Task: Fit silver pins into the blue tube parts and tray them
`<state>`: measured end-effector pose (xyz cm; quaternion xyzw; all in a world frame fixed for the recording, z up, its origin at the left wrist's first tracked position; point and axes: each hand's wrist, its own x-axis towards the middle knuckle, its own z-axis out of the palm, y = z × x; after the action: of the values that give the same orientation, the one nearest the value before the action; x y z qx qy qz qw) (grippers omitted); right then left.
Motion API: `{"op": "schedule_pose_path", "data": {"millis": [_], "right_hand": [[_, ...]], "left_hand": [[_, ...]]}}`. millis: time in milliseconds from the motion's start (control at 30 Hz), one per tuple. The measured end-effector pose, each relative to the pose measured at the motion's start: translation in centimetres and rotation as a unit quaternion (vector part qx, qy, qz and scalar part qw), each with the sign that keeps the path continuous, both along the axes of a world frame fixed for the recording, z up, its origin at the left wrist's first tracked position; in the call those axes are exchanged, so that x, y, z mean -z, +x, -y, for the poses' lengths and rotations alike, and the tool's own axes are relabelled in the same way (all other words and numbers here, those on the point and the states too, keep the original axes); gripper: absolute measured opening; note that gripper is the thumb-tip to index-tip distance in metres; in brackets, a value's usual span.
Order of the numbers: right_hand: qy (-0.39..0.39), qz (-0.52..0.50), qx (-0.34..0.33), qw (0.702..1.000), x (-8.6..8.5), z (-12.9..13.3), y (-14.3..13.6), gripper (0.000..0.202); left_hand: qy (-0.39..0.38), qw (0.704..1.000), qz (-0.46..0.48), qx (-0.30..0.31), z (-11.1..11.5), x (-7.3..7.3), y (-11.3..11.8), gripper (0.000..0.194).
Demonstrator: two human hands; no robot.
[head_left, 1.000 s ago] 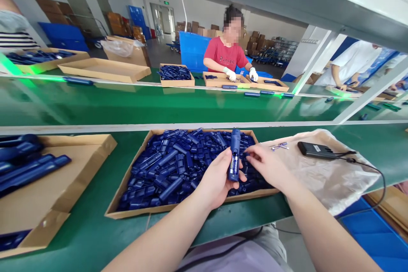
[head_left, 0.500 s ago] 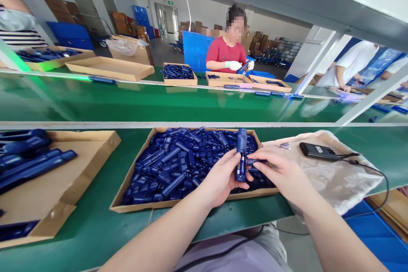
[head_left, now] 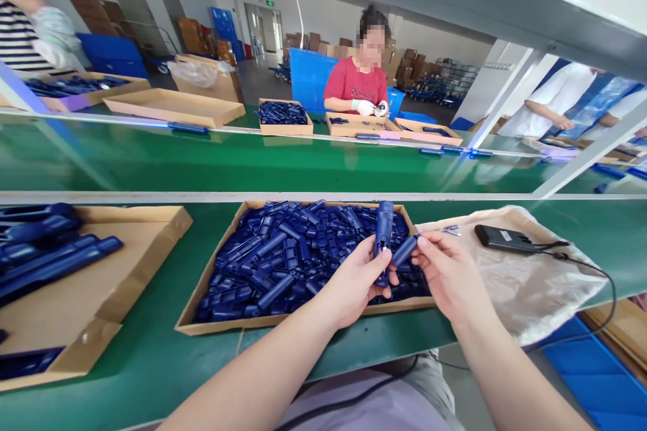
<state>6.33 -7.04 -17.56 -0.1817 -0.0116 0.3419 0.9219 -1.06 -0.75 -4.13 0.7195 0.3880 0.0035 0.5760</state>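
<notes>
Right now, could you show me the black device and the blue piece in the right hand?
Black device point(head_left: 502, 239): head view, middle of its upper face.
Blue piece point(head_left: 404, 251): head view, middle of its rounded side.

Blue handle partly hidden behind left fingers

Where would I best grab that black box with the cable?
I'd take the black box by its long sides near the left end, coming from above. It lies flat on the pale sheet, and the cable leaves its right end, so the left end looks freer to grip.
</notes>
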Motion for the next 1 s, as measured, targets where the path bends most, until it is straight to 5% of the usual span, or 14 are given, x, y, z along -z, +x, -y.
{"op": "schedule_pose_path", "data": {"millis": [233,433,633,700,800,1000], "right_hand": [[-0.090,0.201,0.008,0.975,-1.2,0.8,-0.5,0.024],[-0.092,0.218,0.010,0.972,-1.1,0.8,-1.3,0.022],[-0.195,0.290,0.187,0.918,-1.3,0.2,-2.4,0.014],[-0.224,0.275,0.203,0.913,-1.3,-0.1,-2.9,0.030],[-0.189,0.241,0.192,0.932,-1.1,0.2,-3.0,0.063],[-0.134,0.271,0.048,0.952,-0.1,2.9,0.9,0.051]], "left_hand": [[-0.032,0.999,0.006,-0.031,0.4,0.1,0.1,0.039],[-0.059,0.997,0.012,-0.048,0.4,0.0,0.1,0.037],[-0.087,0.996,0.022,-0.025,0.0,0.3,-0.1,0.036],[-0.081,0.996,0.020,-0.011,0.1,0.2,-0.1,0.042],[-0.048,0.999,0.010,0.015,0.3,-0.2,0.0,0.045],[0.039,0.996,-0.051,0.065,0.8,-0.3,-0.1,0.040]]}}
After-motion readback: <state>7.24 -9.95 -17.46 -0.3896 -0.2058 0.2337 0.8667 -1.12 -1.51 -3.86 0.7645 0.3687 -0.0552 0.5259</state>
